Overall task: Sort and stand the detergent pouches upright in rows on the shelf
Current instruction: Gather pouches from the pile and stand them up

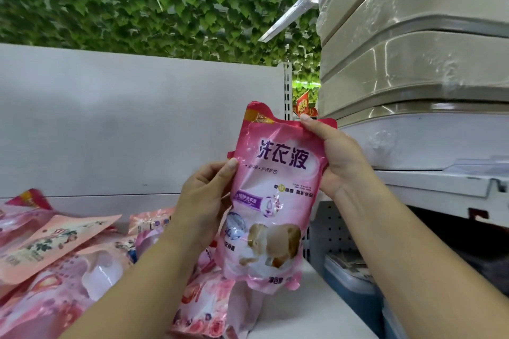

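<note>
- The pink detergent pouch (271, 195) is held in the air in front of the shelf's white back panel (137, 124), print facing the camera, long axis near vertical with the top leaning slightly left.
- Its bottom edge hangs above the bare right part of the shelf (303, 311); setting it down looks like a short, straight lowering.
- The right hand (334, 157) pinches the pouch's top right corner, thumb on the front.
- The left hand (205, 198) grips the pouch's left edge at mid-height, fingers curled behind.
- The heap of pouches (68, 256) lies flat at left, unsorted; no standing row is visible.
</note>
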The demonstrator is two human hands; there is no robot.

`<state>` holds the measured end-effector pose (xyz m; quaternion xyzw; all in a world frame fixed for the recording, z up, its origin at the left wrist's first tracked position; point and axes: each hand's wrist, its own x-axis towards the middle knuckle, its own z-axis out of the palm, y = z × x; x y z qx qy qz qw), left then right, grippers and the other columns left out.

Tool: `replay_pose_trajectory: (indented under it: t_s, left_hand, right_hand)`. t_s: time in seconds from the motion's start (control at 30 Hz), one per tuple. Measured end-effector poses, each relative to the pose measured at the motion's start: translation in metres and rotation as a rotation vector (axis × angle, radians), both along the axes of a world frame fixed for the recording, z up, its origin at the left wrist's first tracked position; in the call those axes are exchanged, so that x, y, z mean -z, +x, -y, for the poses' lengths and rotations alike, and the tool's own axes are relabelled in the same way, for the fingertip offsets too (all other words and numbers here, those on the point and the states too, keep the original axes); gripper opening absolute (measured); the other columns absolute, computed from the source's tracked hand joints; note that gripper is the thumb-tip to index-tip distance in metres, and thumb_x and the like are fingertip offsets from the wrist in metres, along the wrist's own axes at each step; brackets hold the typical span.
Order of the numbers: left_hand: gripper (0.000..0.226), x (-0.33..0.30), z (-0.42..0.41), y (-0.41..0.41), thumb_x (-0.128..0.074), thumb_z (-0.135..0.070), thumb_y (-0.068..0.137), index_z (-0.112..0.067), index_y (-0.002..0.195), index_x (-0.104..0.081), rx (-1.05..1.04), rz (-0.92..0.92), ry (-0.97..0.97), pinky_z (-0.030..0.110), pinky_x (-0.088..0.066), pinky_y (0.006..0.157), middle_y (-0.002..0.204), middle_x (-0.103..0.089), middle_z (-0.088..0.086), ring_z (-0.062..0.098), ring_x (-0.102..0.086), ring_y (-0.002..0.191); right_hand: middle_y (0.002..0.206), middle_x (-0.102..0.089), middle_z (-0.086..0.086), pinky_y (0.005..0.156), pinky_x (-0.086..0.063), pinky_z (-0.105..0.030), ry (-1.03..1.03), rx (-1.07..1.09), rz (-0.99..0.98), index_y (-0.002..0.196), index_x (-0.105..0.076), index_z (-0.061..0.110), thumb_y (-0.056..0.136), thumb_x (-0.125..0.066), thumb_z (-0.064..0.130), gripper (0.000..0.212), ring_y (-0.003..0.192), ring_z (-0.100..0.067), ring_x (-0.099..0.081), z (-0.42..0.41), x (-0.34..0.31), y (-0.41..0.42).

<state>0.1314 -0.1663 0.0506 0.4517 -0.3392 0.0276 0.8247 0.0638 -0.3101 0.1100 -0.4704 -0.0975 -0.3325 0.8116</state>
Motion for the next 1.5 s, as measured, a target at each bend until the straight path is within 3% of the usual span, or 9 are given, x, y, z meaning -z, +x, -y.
replay_pose_trajectory:
  t_s: [0.17, 0.33, 0.5, 0.77, 0.93, 1.03, 1.23, 1.37, 1.5]
  left_hand:
    - [0.012, 0.002, 0.001, 0.000, -0.059, -0.015, 0.084, -0.012, 0.072, -0.061, -0.093, 0.015, -0.074, 0.022, -0.054, 0.052, 0.059, -0.067, -0.003, 0.008, -0.061, 0.053]
    - [0.016, 0.003, -0.002, -0.003, -0.055, -0.011, 0.089, -0.013, 0.073, -0.057, -0.097, -0.045, -0.178, 0.019, -0.052, 0.047, 0.054, -0.066, -0.004, 0.006, -0.060, 0.048]
    - [0.016, 0.004, 0.003, -0.001, -0.055, -0.014, 0.090, -0.013, 0.075, -0.060, -0.079, -0.004, -0.082, 0.023, -0.055, 0.055, 0.059, -0.067, -0.003, 0.009, -0.062, 0.054]
    - [0.046, 0.012, -0.011, -0.003, -0.040, -0.057, 0.089, -0.021, 0.108, -0.061, -0.343, 0.171, 0.921, 0.035, -0.041, 0.100, 0.118, -0.062, 0.001, 0.017, -0.056, 0.108]
    - [0.066, 0.057, -0.034, -0.028, -0.051, -0.054, 0.084, -0.028, 0.142, -0.032, -0.382, 0.399, 1.484, 0.026, -0.030, 0.102, 0.146, -0.038, -0.003, 0.014, -0.042, 0.126]
    - [0.052, 0.063, -0.045, -0.030, -0.049, -0.039, 0.088, -0.037, 0.138, -0.035, -0.378, 0.431, 1.438, 0.023, -0.032, 0.099, 0.142, -0.042, -0.007, 0.011, -0.044, 0.122]
    - [0.042, 0.066, -0.072, -0.038, -0.046, -0.068, 0.049, -0.062, 0.089, -0.057, -0.238, 0.419, 1.186, 0.003, -0.036, 0.080, 0.109, -0.051, -0.040, -0.017, -0.048, 0.104]
    - [0.042, 0.070, -0.072, -0.039, -0.045, -0.066, 0.052, -0.057, 0.092, -0.057, -0.267, 0.466, 1.109, -0.006, -0.035, 0.072, 0.106, -0.054, -0.037, -0.024, -0.046, 0.097]
    - [0.043, 0.074, -0.073, -0.039, -0.043, -0.068, 0.055, -0.056, 0.094, -0.056, -0.298, 0.498, 1.088, -0.006, -0.033, 0.072, 0.105, -0.054, -0.039, -0.024, -0.046, 0.099]
  right_hand:
    - [0.068, -0.065, -0.005, 0.072, -0.056, -0.039, 0.108, 0.199, 0.088, 0.075, -0.056, 0.013, 0.079, -0.070, 0.013, 0.015, 0.061, -0.019, -0.063, -0.006, 0.001, 0.001]
    - [0.088, -0.073, -0.001, 0.089, -0.050, -0.043, -0.279, -0.023, -0.068, 0.094, -0.065, 0.017, 0.069, -0.066, 0.038, 0.033, 0.088, -0.022, -0.066, -0.006, 0.033, -0.011]
    - [0.092, -0.073, -0.008, 0.071, -0.058, -0.040, -0.166, -0.006, -0.090, 0.102, -0.060, 0.016, 0.076, -0.067, 0.007, 0.029, 0.080, -0.023, -0.071, -0.020, 0.066, -0.006]
    - [0.081, -0.072, 0.002, 0.076, -0.057, -0.034, -0.520, 0.363, 0.062, 0.087, -0.060, 0.021, 0.076, -0.069, 0.003, 0.023, 0.081, -0.016, -0.069, 0.011, 0.061, -0.021]
    - [0.084, -0.068, -0.002, 0.059, -0.057, -0.026, -0.322, 0.309, -0.049, 0.088, -0.060, 0.021, 0.082, -0.065, 0.007, 0.016, 0.065, -0.010, -0.069, 0.027, 0.102, -0.007]
    - [0.076, -0.070, 0.002, 0.054, -0.056, -0.025, -0.206, 0.253, -0.062, 0.091, -0.059, 0.021, 0.085, -0.063, 0.015, 0.010, 0.062, -0.009, -0.069, 0.030, 0.107, -0.001]
    - [0.083, -0.068, -0.003, 0.066, -0.058, -0.030, -0.250, 0.227, -0.062, 0.088, -0.059, 0.020, 0.086, -0.062, 0.016, 0.006, 0.071, -0.015, -0.068, 0.024, 0.107, 0.019]
    - [0.094, -0.067, -0.004, 0.078, -0.056, -0.037, -0.329, 0.255, -0.099, 0.095, -0.057, 0.021, 0.086, -0.062, 0.023, 0.010, 0.084, -0.019, -0.066, 0.019, 0.106, 0.037]
    - [0.127, -0.056, -0.004, 0.101, -0.042, -0.046, -0.550, 0.078, -0.298, 0.130, -0.042, 0.020, 0.056, -0.077, 0.054, 0.089, 0.116, -0.025, -0.054, 0.027, 0.118, 0.031]
